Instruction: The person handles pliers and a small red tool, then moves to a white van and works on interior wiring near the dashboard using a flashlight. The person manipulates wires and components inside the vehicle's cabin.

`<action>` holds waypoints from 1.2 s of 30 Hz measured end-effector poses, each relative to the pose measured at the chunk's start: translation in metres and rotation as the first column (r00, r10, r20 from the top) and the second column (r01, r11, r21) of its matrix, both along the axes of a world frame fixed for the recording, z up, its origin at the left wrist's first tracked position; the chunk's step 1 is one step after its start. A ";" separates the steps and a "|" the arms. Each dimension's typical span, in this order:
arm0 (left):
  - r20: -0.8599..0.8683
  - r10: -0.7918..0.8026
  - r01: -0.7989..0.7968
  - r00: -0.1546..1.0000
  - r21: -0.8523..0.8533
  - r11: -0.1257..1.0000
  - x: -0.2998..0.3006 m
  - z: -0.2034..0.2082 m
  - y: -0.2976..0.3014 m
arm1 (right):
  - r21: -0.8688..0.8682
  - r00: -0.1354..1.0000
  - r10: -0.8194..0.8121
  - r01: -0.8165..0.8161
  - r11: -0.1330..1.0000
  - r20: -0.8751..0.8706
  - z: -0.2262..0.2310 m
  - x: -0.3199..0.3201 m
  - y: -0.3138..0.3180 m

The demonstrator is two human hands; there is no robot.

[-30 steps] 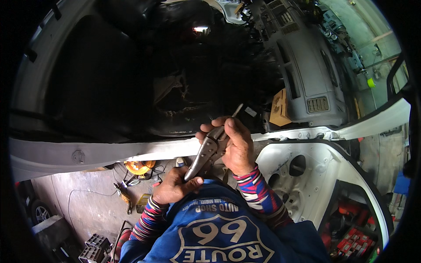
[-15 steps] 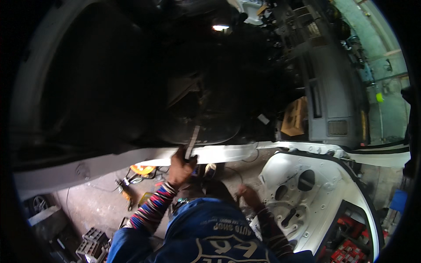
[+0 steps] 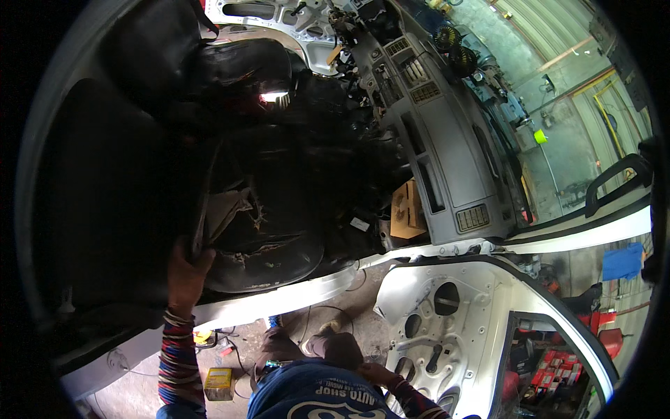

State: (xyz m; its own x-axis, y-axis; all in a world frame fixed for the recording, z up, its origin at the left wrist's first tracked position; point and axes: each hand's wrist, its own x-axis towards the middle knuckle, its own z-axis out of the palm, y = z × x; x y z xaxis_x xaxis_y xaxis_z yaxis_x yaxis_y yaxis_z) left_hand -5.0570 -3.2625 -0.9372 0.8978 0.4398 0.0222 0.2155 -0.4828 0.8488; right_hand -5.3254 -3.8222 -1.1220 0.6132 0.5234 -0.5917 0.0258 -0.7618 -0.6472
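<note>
My left hand (image 3: 185, 274) reaches up over the white door sill (image 3: 279, 302) and grips the front left edge of a worn black car seat (image 3: 262, 234) with a torn cushion. The dark seat back (image 3: 118, 181) lies to the left of the hand. My right hand (image 3: 368, 374) hangs low by my hip, next to my dark trousers, and its fingers are hard to make out. No tool shows in either hand.
A grey dashboard (image 3: 447, 160) with vents runs along the right of the cabin, a cardboard box (image 3: 406, 209) below it. The stripped white door (image 3: 453, 314) stands open at lower right. A small yellow box (image 3: 218, 383) and cables lie on the concrete floor.
A second ago both hands held pliers at the sill. The right hand has dropped to my hip, the left has moved to the seat edge, and the pliers are out of sight.
</note>
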 end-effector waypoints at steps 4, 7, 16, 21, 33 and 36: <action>-0.067 -0.002 0.006 0.998 0.061 0.998 -0.015 0.064 0.029 | -0.056 0.761 -0.442 0.475 0.878 -0.474 0.003 -0.003 0.001; -0.043 -0.040 0.043 0.998 0.074 0.996 -0.034 0.089 0.044 | 0.028 0.968 -0.157 0.166 0.986 -0.195 0.022 0.019 0.022; -0.098 -0.211 0.172 0.973 -0.305 0.937 -0.094 0.067 0.017 | 0.163 0.893 -0.293 0.250 0.954 0.343 0.205 0.167 0.182; 0.086 -0.501 0.472 0.861 -0.501 0.725 -0.109 0.073 -0.047 | 0.694 0.963 -0.264 0.159 0.702 0.046 0.263 0.205 0.290; 0.314 -0.153 0.035 0.937 0.353 0.935 -0.009 0.096 0.065 | 0.640 0.717 -0.476 0.686 0.346 -0.510 0.229 0.296 0.300; 0.364 0.046 -0.290 0.930 0.654 0.699 0.010 0.123 0.145 | 0.523 0.704 -0.462 0.710 0.471 -0.540 0.223 0.360 0.294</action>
State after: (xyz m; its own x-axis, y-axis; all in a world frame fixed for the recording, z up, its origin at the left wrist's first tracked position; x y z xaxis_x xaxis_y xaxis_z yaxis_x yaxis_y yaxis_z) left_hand -5.0472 -3.1177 -0.8146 0.7030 0.3324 0.6287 0.1501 -0.9335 0.3256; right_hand -4.9650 -3.5278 -0.8994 0.7958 0.4080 -0.4475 -0.5312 0.1156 -0.8393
